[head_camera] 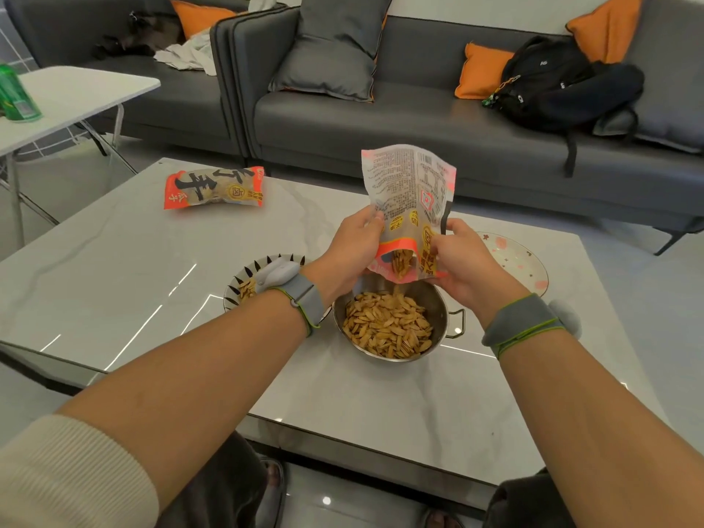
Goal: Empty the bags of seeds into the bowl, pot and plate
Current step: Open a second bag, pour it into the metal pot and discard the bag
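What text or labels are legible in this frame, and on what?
"瓜子": small characters on the unopened seed bag lying on the table; the large black brush characters beside them I cannot read with confidence.
Held bag, gripped upside down by left hand and right hand: fine print, barcode and yellow badges, too small to read.
Green can: label blurred.
Black backpack: small white marks, unreadable.

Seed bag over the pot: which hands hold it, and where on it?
Both. The left hand grips one side edge of the upturned seed bag, the right hand the other, near its open mouth above the pot.
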Motion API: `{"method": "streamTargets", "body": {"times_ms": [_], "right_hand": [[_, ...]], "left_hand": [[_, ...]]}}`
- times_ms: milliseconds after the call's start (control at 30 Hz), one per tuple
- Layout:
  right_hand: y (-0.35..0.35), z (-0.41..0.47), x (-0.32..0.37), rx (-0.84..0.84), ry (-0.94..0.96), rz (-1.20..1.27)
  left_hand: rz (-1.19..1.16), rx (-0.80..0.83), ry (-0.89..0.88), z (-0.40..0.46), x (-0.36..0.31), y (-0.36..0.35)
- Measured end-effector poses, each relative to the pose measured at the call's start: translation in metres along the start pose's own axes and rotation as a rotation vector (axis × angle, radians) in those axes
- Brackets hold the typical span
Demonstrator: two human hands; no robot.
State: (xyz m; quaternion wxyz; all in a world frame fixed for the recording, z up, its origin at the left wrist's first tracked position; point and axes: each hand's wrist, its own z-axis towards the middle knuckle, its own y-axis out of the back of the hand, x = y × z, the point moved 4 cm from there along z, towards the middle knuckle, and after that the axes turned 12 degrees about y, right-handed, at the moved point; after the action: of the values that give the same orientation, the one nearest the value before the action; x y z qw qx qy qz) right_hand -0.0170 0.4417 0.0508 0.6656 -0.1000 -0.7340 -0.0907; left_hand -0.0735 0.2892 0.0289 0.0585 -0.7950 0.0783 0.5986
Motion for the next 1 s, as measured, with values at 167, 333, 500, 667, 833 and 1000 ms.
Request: {"method": "streamTargets", "body": {"times_ms": [167,333,500,667,833,1000], "right_hand": [[0.0004,0.0004,0.001,-0.005,0.004,0.011],[0.0015,-0.0014,0.0035,-0.004,0.002,0.021],[0.001,-0.0025,0.0039,0.004,-0.004,0.037],[0.0,-0.0029,0.0045,0.001,0.004,0.045],[-0.0006,-0.0007,0.0026,0.005,0.015,0.023],[0.0027,-0.0007,0.0031,-0.007,0.016,0.01]], "left_hand": [[-0.004,0.002,-0.009,-0.0008,-0.0011,-0.0003],[-0.013,0.003,0.001,-0.0005,-0.0013,-0.0001],[-0.022,0.016,0.003,-0.0012,-0.0025,0.0007],[-0.03,0.015,0.006,-0.0014,-0.0026,0.0029],[-0.025,0.004,0.008,-0.0015,-0.0019,0.0023],[-0.023,0.014,0.002,-0.0014,-0.0013,-0.0004]]}}
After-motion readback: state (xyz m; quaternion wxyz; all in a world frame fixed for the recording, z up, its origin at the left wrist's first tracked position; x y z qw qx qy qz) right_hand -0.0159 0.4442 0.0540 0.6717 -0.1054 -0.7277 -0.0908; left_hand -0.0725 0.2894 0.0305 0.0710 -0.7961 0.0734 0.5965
